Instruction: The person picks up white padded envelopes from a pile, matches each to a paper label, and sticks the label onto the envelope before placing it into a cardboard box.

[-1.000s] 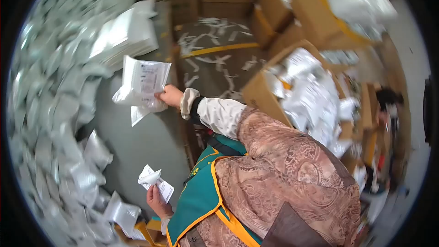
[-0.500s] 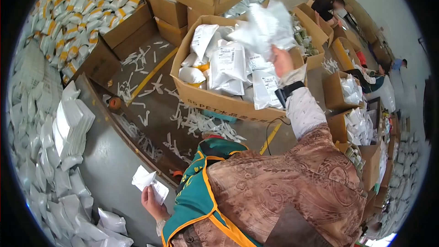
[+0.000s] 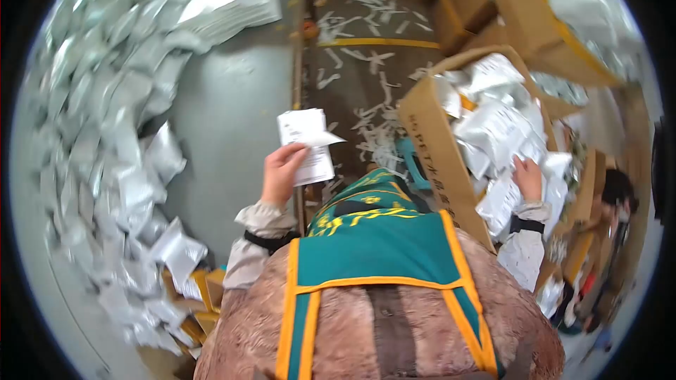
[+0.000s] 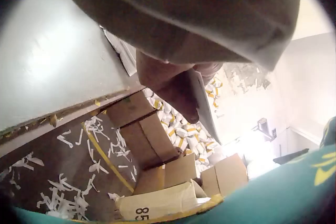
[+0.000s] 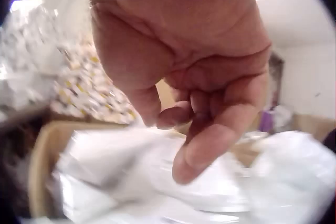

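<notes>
My left hand (image 3: 282, 174) pinches a small stack of white printed labels (image 3: 303, 123), one of them peeling up at the side. In the left wrist view the sleeve (image 4: 184, 14) covers much of that hand, and the labels (image 4: 206, 106) show edge-on. My right hand (image 3: 527, 180) is over a large cardboard carton (image 3: 442, 158) heaped with white plastic mailer bags (image 3: 496, 130). In the right wrist view its fingers (image 5: 210, 142) hang loosely curled just above the bags (image 5: 126, 155), with nothing between them.
A grey table (image 3: 232, 98) lies to the left, with a pile of silvery bags (image 3: 134, 148) along it and a white stack (image 3: 236, 0) at its far end. Paper strips (image 3: 380, 127) litter the floor. More cartons (image 3: 549, 21) stand at the back right, near another person (image 3: 620, 190).
My right hand carried a filled bag from over the table to the carton and let go of it there. My left hand kept the labels and moved forward. The head view swung right, then back.
</notes>
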Demonstrator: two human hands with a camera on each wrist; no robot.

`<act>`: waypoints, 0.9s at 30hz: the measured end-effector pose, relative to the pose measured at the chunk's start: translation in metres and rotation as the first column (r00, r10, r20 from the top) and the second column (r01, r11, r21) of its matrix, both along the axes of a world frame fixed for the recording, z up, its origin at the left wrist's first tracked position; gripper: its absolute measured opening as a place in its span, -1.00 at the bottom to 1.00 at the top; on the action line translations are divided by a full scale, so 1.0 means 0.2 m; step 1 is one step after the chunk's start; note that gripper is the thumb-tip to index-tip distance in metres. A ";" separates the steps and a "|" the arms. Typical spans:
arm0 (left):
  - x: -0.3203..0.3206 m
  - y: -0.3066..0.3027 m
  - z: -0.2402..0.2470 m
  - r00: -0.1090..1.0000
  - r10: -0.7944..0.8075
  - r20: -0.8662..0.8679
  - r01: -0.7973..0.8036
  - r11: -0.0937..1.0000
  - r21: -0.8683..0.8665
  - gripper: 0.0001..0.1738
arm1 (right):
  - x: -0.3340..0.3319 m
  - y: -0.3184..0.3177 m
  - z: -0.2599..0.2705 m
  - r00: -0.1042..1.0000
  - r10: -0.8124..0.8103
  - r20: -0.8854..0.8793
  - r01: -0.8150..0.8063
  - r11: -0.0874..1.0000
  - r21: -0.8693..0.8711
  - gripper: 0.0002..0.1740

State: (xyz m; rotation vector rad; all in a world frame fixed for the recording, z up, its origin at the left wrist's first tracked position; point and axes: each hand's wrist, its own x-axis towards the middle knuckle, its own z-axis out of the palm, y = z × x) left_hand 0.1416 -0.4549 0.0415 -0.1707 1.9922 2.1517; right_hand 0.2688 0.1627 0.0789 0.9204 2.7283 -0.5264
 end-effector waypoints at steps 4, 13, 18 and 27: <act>0.02 0.16 -0.03 0.999 -0.013 -0.031 0.012 0.999 -0.030 -0.82 | -0.70 -1.23 0.16 0.935 0.019 -0.353 -0.308 0.535 -0.787 -0.62; 0.27 0.10 0.02 0.961 0.257 -0.101 -0.257 0.966 0.005 -0.81 | -1.01 -1.87 -0.08 0.687 0.588 -0.426 -0.598 0.126 -0.791 -0.85; 0.48 -0.10 0.01 0.909 0.407 -0.089 -0.387 0.904 0.183 -0.73 | -1.05 -1.63 -0.36 0.046 0.991 0.127 -0.965 0.077 -0.249 -0.78; 0.53 -0.22 0.09 0.784 0.606 -0.133 -0.597 0.795 0.108 -0.66 | -1.00 -2.61 -0.05 0.407 0.889 -0.209 -0.338 -0.066 -0.939 -0.70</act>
